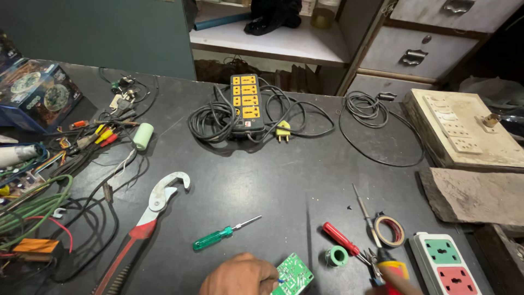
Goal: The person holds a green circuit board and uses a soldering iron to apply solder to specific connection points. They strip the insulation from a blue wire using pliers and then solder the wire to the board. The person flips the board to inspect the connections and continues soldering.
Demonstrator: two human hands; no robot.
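Dim overhead light is falling on the dark bench [305, 180], leaving a soft sheen near its middle. Corners are sinking into shadow, edges are bowing from the wide lens, and focus is holding fairly sharp.

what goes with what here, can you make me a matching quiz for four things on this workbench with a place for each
Things:
1. green circuit board
2. green-handled screwdriver
3. black power strip with yellow sockets
4. roll of tape

Places:
A. at the far middle of the table, among coiled black cable
B. at the near edge, touched by the left hand
C. right of the long thin tool, near the white socket box
D. lying free between the big red-handled wrench and the circuit board

Pairs: 1-B, 2-D, 3-A, 4-C
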